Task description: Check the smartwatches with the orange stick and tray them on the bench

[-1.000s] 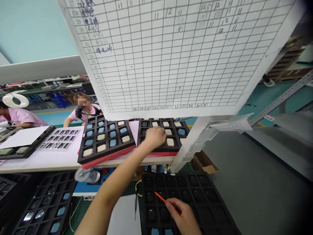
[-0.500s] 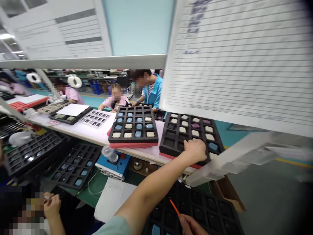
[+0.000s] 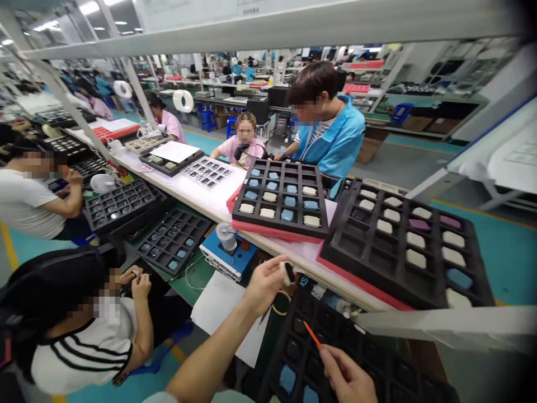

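Observation:
My left hand [image 3: 265, 286] is raised over the bench, its fingers pinching a small cream-edged smartwatch case [image 3: 288, 273] with a dark face. In my right hand [image 3: 348, 374], lower down, is a thin orange pick-like stick [image 3: 311, 334], its tip pointing up and left. Beneath both hands lies a black compartment tray [image 3: 308, 354] with dark pieces and a few blue ones in its cells. On the shelf to the right, another black tray [image 3: 380, 254] holds cream, purple and blue pieces; several of its cells are bare.
Another tray [image 3: 278, 227] of blue and cream pieces stands on the shelf. A blue box [image 3: 222, 258] carries a clear cup [image 3: 226, 236]. A white shelf bar [image 3: 453, 330] crosses at lower right. A co-worker [image 3: 84, 336] sits close on the left; another [image 3: 331, 129] stands beyond the shelf.
My left hand has come away from the right shelf tray, back and to the left, now with the smartwatch case in its fingers. The view has tilted down and turned. My right hand still holds the orange stick.

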